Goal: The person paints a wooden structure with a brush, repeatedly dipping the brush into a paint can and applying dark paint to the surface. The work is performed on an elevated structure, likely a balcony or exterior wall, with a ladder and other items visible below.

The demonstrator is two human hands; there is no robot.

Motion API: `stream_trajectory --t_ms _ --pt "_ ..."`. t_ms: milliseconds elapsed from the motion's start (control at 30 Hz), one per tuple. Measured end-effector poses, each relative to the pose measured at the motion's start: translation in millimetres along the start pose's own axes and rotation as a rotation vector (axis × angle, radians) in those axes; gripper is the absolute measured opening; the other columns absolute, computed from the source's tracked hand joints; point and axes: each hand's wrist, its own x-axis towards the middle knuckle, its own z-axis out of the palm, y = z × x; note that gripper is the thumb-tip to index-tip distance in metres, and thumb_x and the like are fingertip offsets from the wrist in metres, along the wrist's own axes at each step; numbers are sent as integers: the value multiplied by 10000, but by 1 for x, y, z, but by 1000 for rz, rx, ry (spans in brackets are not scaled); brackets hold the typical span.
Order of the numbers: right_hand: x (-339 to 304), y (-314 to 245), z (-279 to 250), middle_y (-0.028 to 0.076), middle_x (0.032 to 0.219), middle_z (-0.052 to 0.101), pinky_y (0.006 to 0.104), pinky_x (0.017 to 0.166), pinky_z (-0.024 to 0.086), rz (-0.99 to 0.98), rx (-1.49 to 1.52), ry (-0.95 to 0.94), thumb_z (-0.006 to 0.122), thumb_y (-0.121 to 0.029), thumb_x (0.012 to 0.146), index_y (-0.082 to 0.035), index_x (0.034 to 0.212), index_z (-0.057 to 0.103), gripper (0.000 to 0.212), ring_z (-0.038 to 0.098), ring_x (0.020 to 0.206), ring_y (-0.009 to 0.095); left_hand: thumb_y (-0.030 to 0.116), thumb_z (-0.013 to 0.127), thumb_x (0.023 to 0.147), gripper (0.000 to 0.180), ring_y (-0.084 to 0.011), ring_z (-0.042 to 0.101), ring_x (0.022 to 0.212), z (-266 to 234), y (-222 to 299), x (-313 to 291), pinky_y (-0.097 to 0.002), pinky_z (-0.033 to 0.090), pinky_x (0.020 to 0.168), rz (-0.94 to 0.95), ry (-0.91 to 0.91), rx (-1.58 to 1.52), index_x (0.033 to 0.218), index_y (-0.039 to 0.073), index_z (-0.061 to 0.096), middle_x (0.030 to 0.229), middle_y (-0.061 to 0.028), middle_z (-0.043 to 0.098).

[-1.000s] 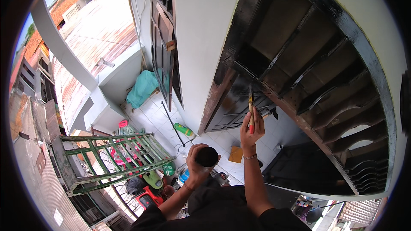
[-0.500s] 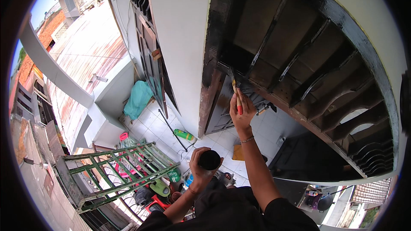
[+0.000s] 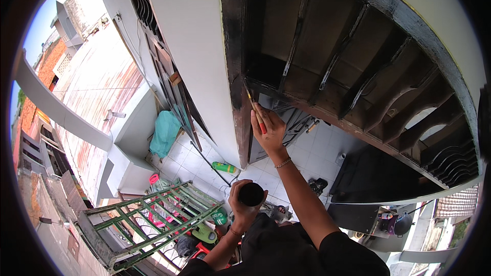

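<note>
My right hand (image 3: 270,132) is closed round a paintbrush (image 3: 258,115) with a pale wooden handle and a red end. Its bristles meet the dark wooden frame (image 3: 236,79) near the lower corner of a slatted panel. Glossy black covers the upper part of this frame, while its lower part shows duller brown. Lower down and to the left, my left hand (image 3: 242,205) grips a cup-shaped container (image 3: 251,194) whose inside looks black. The wooden slats (image 3: 344,46) of the panel fan out above my right hand, with black streaks along several of them.
A green metal ladder (image 3: 153,220) leans at the lower left. A teal cloth bundle (image 3: 164,134) and a green bottle (image 3: 224,167) lie on the white tiled floor. A white wall (image 3: 197,46) borders the frame. Beyond a ledge at left are rooftops (image 3: 97,66).
My right hand has moved left with the paintbrush, from the panel's inner corner to the upright frame. My view has shifted slightly. The left hand still holds the container.
</note>
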Motion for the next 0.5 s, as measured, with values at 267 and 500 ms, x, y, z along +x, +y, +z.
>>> stream_trajectory --t_ms 267,500 --pt "-44 2 -45 148 957 788 336 679 628 108 -315 172 718 -52 965 25 1121 762 180 768 781 274 120 991 643 581 -292 692 988 -16 -10 1 -400 555 894 -67 10 3 1114 56 657 1081 -120 692" --pt "-11 -8 19 137 987 786 347 676 627 14 44 -21 732 -31 950 4 1189 738 242 762 786 279 118 988 648 575 -285 694 985 -26 -10 3 -395 555 890 -22 12 -10 1115 59 657 1085 -111 693"
